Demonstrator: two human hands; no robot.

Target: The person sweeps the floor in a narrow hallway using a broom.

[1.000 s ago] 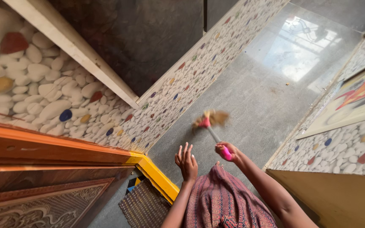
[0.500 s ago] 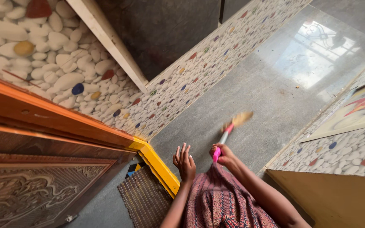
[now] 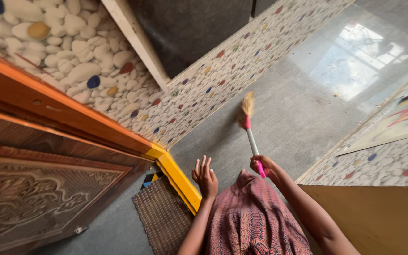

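Head view: the right hand [image 3: 262,165] has its grip closed around the pink end of a short hand broom with a white shaft and straw-coloured bristles [image 3: 251,137]. The broom reaches away from the person, its bristle head over the grey polished stone floor [image 3: 298,108], near the pebble-patterned wall [image 3: 204,89] on the left. The left hand [image 3: 205,175] is open and empty, fingers spread, above the near floor beside a yellow door threshold [image 3: 178,179]. A brown woven doormat [image 3: 161,217] lies left of the patterned maroon garment [image 3: 256,217].

home entrance passage; carved wooden door [image 3: 34,189], doormat [image 3: 162,219], pebble-pattern wall tiles [image 3: 90,71], polished grey stone floor [image 3: 298,104]
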